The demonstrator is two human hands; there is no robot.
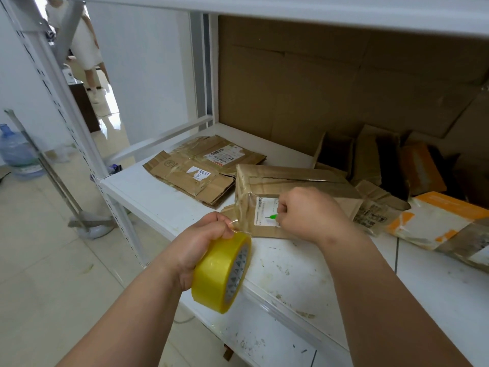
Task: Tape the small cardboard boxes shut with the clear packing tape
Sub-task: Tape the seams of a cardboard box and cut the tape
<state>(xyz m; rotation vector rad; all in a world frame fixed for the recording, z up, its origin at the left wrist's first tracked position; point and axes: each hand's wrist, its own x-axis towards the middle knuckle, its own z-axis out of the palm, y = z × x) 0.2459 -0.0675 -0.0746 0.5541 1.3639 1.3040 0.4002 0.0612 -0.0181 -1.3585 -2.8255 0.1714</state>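
Note:
A small cardboard box (296,185) with a white label stands on the white shelf (164,202), its top flaps closed with a dark seam showing. My left hand (203,239) grips a yellowish roll of clear packing tape (222,271) at the shelf's front edge. A strip of tape (242,221) stretches from the roll to the box's near side. My right hand (309,213) is curled round a small green-tipped tool (271,216) and holds it against the label where the tape ends.
Flattened cardboard boxes (201,170) lie at the back left of the shelf. Open and crumpled boxes (375,160) and an orange-and-white parcel (444,221) crowd the right. A water jug (18,152) and a dustpan (90,226) stand on the floor; a person (84,43) stands far off.

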